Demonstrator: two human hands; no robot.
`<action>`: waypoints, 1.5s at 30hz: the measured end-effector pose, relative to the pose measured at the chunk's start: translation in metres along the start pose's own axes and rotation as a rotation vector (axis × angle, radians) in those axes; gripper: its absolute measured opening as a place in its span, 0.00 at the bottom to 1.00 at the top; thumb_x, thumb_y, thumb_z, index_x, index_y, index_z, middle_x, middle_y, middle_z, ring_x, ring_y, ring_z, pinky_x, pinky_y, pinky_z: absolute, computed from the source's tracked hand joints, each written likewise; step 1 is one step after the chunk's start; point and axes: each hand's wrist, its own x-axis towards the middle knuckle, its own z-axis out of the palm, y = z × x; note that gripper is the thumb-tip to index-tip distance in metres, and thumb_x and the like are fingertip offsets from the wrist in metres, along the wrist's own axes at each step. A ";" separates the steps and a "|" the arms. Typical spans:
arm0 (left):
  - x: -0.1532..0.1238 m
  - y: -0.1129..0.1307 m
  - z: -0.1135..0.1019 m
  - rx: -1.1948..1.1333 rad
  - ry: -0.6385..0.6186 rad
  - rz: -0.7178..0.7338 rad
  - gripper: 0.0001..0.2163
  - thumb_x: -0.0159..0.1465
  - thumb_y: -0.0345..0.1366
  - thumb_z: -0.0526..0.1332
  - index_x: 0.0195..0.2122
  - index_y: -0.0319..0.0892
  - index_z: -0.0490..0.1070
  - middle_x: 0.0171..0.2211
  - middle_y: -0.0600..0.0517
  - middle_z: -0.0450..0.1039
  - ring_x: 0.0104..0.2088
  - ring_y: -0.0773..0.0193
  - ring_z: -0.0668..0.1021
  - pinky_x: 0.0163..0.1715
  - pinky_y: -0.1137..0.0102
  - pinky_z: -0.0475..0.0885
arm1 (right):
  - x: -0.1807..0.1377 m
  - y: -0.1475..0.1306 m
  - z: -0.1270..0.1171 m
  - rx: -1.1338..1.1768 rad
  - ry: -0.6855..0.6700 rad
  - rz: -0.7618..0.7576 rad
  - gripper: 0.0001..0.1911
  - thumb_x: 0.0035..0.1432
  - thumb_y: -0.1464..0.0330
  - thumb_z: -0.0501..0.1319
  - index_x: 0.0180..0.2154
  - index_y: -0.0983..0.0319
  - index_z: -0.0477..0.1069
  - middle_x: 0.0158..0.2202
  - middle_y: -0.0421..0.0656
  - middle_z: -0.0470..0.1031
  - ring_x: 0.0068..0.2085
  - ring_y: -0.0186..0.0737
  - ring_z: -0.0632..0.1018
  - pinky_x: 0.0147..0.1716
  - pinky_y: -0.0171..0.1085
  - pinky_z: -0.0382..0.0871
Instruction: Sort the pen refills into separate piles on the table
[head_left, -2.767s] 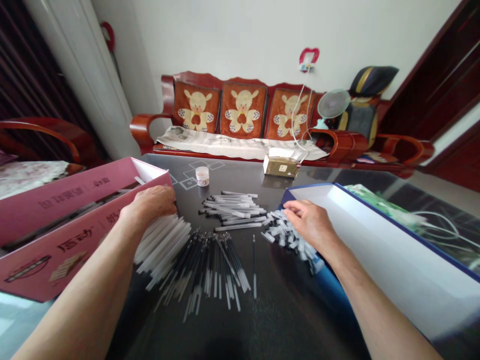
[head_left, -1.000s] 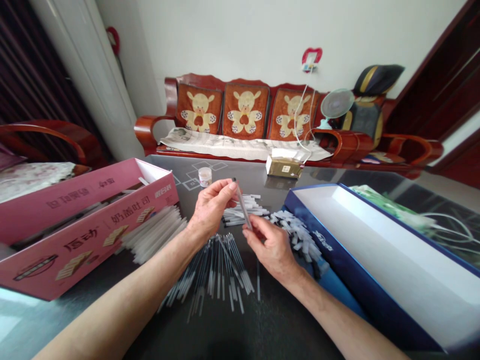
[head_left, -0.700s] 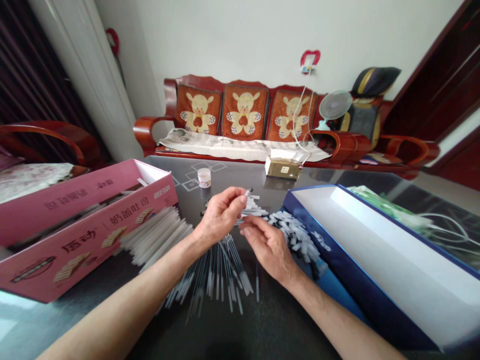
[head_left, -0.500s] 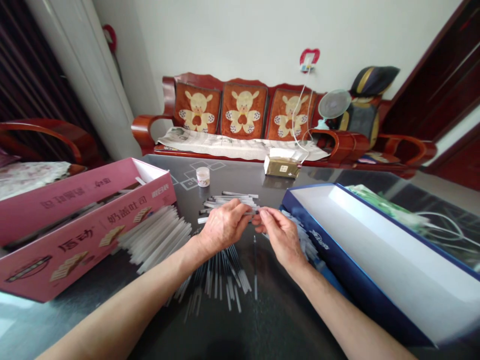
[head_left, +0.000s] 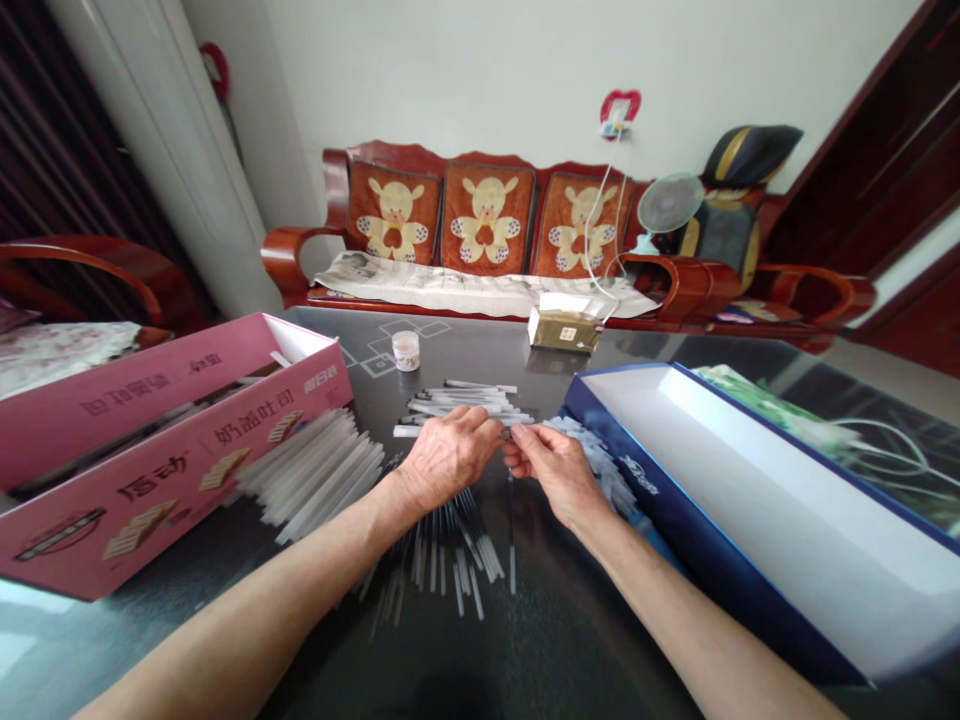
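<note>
My left hand (head_left: 454, 447) and my right hand (head_left: 553, 462) meet over the dark table, fingers pinched close together. Whatever lies between their fingertips is too small and too covered to make out. Just behind them is a pile of slim white sticks (head_left: 457, 402), some with black ends. Thin dark rods with pale ends (head_left: 461, 575) fan out in front of my left hand. A single dark rod (head_left: 512, 550) lies below my fingertips. Beside my left forearm rests a bundle of whitish tubes (head_left: 322, 470); more translucent tubes (head_left: 600, 455) are heaped right of my right hand.
An open pink box (head_left: 247, 430) stands left, with dark sticks inside. On the right is an open blue box (head_left: 675, 540) with a white interior. A small white jar (head_left: 406, 351) and a tissue box (head_left: 564, 330) stand farther back, before a wooden sofa (head_left: 300, 255).
My hands have drawn closer together, and the short pale piece seen between them before is now mostly hidden by the fingers. The piles and boxes keep their places.
</note>
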 end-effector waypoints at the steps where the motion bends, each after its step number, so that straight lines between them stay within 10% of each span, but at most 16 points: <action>1: 0.000 0.000 0.000 0.004 -0.009 0.006 0.14 0.69 0.38 0.48 0.37 0.40 0.71 0.31 0.49 0.71 0.34 0.63 0.74 0.29 0.73 0.66 | 0.001 0.001 -0.001 -0.005 -0.014 -0.008 0.19 0.46 0.54 0.67 0.30 0.64 0.75 0.26 0.42 0.76 0.26 0.35 0.75 0.23 0.33 0.69; 11: 0.000 0.000 0.003 0.013 -0.092 -0.019 0.17 0.70 0.40 0.44 0.36 0.40 0.69 0.31 0.49 0.70 0.34 0.62 0.74 0.30 0.72 0.67 | 0.001 -0.001 -0.003 -0.080 -0.053 -0.139 0.11 0.44 0.64 0.68 0.30 0.62 0.72 0.32 0.39 0.75 0.34 0.35 0.75 0.34 0.36 0.71; 29: 0.000 0.002 0.002 -0.004 -0.122 -0.023 0.16 0.69 0.39 0.45 0.36 0.39 0.70 0.31 0.48 0.70 0.34 0.61 0.75 0.30 0.71 0.69 | 0.001 -0.002 -0.005 -0.059 -0.097 -0.053 0.19 0.45 0.60 0.67 0.40 0.60 0.71 0.37 0.42 0.76 0.36 0.39 0.78 0.26 0.33 0.72; 34: 0.000 0.002 0.003 -0.006 -0.127 -0.012 0.15 0.69 0.38 0.45 0.34 0.40 0.69 0.31 0.49 0.70 0.34 0.60 0.75 0.30 0.70 0.69 | 0.003 0.003 -0.004 -0.181 -0.056 -0.031 0.18 0.52 0.53 0.61 0.29 0.63 0.72 0.25 0.42 0.74 0.24 0.35 0.74 0.17 0.31 0.65; 40: 0.000 -0.001 0.003 0.007 -0.139 -0.033 0.16 0.69 0.39 0.45 0.35 0.39 0.70 0.30 0.48 0.70 0.34 0.61 0.75 0.30 0.72 0.69 | 0.001 0.001 -0.003 -0.042 -0.143 -0.020 0.18 0.45 0.63 0.67 0.40 0.60 0.72 0.37 0.42 0.76 0.37 0.39 0.78 0.23 0.30 0.70; 45: 0.000 0.001 0.003 0.005 -0.145 -0.018 0.14 0.69 0.37 0.46 0.34 0.40 0.69 0.30 0.48 0.70 0.34 0.61 0.75 0.31 0.71 0.69 | 0.002 0.005 -0.004 -0.145 -0.064 0.025 0.18 0.53 0.54 0.61 0.33 0.63 0.72 0.28 0.43 0.75 0.25 0.35 0.76 0.14 0.28 0.62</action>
